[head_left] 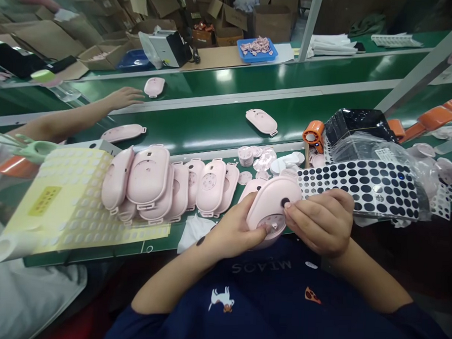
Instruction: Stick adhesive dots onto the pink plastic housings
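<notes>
My left hand (pixel 242 227) grips a pale pink plastic cover (pixel 267 200) with a round recess, its thumb over the lower rim of that recess. With thumb and forefinger closed, my right hand (pixel 320 222) pinches a small black round sticker (pixel 285 202) against the upper face of the cover. Whether the sticker lies fully flat I cannot tell. Just right of my hands is a white sheet of black round stickers (pixel 359 186). Round pink discs (pixel 264 160) lie beyond the cover, and several more pink covers (pixel 148 176) lean in a row to my left.
Yellow sheets of white round pads (pixel 71 198) lie at left. Beyond runs a green conveyor belt (pixel 197 134) carrying a pink cover (pixel 261 122). A co-worker's arm (pixel 98 108) reaches in from the left. An orange handheld fan (pixel 314 134) and plastic-wrapped packs (pixel 361 127) stand at right.
</notes>
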`<state>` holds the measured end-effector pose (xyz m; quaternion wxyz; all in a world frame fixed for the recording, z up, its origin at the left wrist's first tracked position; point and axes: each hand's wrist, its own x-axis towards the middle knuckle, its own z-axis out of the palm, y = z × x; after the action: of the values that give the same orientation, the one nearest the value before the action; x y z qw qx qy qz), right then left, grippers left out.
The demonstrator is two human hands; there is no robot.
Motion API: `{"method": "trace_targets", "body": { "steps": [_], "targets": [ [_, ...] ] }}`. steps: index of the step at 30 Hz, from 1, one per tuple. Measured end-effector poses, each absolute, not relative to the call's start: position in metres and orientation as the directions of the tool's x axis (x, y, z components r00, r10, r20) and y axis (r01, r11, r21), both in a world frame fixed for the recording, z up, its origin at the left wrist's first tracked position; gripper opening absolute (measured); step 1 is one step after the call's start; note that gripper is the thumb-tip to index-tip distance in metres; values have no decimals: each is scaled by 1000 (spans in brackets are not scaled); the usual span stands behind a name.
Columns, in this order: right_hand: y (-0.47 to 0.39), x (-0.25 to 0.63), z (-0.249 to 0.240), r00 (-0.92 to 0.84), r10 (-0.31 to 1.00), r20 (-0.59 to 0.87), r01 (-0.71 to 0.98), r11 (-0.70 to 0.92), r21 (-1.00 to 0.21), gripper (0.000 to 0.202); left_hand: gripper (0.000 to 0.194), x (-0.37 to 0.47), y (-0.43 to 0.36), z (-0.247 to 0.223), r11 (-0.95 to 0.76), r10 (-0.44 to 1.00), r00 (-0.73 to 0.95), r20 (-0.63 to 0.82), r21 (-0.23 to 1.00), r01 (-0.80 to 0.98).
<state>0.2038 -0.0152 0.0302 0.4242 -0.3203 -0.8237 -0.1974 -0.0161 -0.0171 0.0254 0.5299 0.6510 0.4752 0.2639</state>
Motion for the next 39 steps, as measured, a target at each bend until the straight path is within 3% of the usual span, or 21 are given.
{"method": "trace_targets", "body": {
  "steps": [8,12,17,22,25,28,31,35,39],
  "targets": [
    [-21,204,36,-416,490,766,711,701,-63,12,59,-15,-19,28,12,898,405,-169,932,362],
    [-19,208,43,-514,541,666,698,715,-41,9,58,-15,-18,26,3,904,393,-171,920,393],
    [-10,211,36,-479,636,605,622,732,-277,12,65,-14,-11,14,89,887,416,-200,958,271],
    [-9,213,26,-485,550,680,642,752,-151,13,71,-18,-7,2,160,887,404,-225,969,189],
    [-12,220,17,-425,504,752,568,795,-212,16,75,-29,-5,-2,205,920,323,-221,975,85],
    [-14,226,4,-517,596,615,614,758,-218,28,81,-43,-1,-3,243,959,169,-228,967,-74],
    [-12,226,-8,-557,688,466,681,699,-217,32,81,-50,4,-2,235,967,116,-225,968,-83],
    [1,212,-17,-324,794,515,575,597,-560,36,74,-41,5,5,92,980,167,-109,990,104],
    [16,185,-23,-223,905,362,124,395,-910,61,62,-25,-1,13,-79,954,299,-11,954,288]
  ]
}}
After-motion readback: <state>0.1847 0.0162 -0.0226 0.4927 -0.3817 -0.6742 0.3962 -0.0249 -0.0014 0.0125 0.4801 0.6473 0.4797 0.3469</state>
